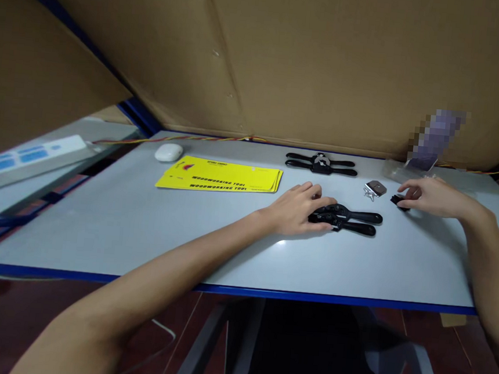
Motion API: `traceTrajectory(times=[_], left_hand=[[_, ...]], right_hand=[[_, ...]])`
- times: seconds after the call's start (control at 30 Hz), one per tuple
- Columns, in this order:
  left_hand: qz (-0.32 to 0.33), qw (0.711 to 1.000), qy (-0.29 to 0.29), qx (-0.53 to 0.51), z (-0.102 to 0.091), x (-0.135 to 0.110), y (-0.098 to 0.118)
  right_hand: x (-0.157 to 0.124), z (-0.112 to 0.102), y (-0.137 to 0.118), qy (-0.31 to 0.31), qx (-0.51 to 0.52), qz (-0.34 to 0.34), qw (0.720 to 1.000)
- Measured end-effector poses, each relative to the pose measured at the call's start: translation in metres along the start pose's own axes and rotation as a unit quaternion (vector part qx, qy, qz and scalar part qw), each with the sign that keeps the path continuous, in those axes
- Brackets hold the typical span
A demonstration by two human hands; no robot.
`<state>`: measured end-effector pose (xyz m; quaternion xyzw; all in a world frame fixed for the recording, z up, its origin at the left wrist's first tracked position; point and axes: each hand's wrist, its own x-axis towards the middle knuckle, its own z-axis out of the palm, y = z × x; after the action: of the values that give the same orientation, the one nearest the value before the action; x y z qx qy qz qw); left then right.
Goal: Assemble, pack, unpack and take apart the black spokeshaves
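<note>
Two black spokeshaves [363,217] lie side by side on the table, their right handles showing. My left hand [300,209] is closed over their left ends, fingers and thumb on either side, hiding the left handles. Over to the right, my right hand [432,197] has its fingers curled down onto small black parts [400,202] on the tabletop; how many it grips is hidden. Between the hands sits a small stack of metal blades [376,188], with silver screws [369,193] beside it. Farther back, another pair of black spokeshaves [321,163] rests together.
Yellow printed cards [219,175] lie left of my left hand, and a white rounded case [169,152] stands behind them. A blurred phone [437,139] leans on a clear stand [395,169] at the back right. A power strip [29,156] is at far left.
</note>
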<state>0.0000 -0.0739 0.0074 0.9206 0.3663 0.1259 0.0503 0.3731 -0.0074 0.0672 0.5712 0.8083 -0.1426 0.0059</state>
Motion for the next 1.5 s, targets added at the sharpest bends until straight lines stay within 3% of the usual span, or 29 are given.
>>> traceTrajectory(times=[0.4, 0.57, 0.63, 0.73, 0.9, 1.03, 1.23, 1.37, 1.5], left_hand=[[-0.022, 0.999, -0.014, -0.019, -0.001, 0.001, 0.001], [-0.029, 0.999, -0.035, -0.011, -0.006, 0.002, 0.000], [-0.039, 0.998, -0.048, -0.007, -0.009, 0.001, 0.000], [-0.048, 0.997, -0.055, 0.003, -0.013, 0.001, -0.002], [-0.028, 0.998, -0.051, -0.004, -0.014, -0.001, -0.010], [-0.047, 0.994, -0.013, -0.097, -0.014, -0.005, -0.019], [-0.121, 0.960, 0.115, -0.226, -0.013, -0.005, -0.031], [-0.145, 0.954, 0.157, -0.211, -0.009, -0.003, -0.034], [-0.144, 0.961, 0.157, -0.174, -0.006, -0.003, -0.033]], right_hand=[[0.004, 0.009, -0.001, 0.012, -0.022, -0.028, 0.999], [0.006, 0.022, -0.014, 0.159, -0.017, -0.119, 0.980], [0.007, 0.031, -0.024, 0.186, -0.018, -0.161, 0.969], [0.010, 0.042, -0.033, 0.164, -0.029, -0.198, 0.966], [0.015, 0.048, -0.032, 0.109, -0.049, -0.192, 0.974], [0.016, 0.046, -0.030, 0.120, -0.040, -0.201, 0.971], [0.014, 0.046, -0.030, 0.130, -0.026, -0.200, 0.971], [0.013, 0.044, -0.030, 0.127, -0.021, -0.194, 0.972], [0.015, 0.047, -0.026, 0.139, -0.013, -0.194, 0.971]])
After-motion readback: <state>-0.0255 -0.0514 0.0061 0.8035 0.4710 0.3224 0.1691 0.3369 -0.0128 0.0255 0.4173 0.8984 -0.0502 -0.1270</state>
